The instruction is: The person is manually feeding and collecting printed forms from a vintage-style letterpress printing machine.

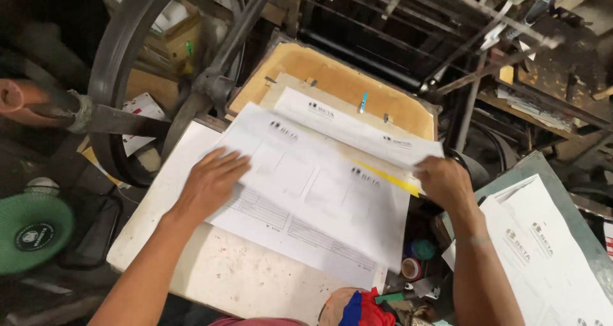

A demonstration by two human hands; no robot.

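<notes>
Head view: both hands, left [211,179] flat, right [444,182] seemingly pinching, hold printed sheet [313,198] between them.

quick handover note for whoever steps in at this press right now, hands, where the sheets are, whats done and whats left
Left hand: flat, palm down on the top printed sheet, on the white feed board.
Right hand: gripping the right edges of the sheets near a yellow sheet that peeks out between them.
Another printed sheet lies on the tan platen behind.
Done: a stack of printed sheets sits on the grey tray at right.
Left: the sheets under the hands are not yet on that stack.
</notes>
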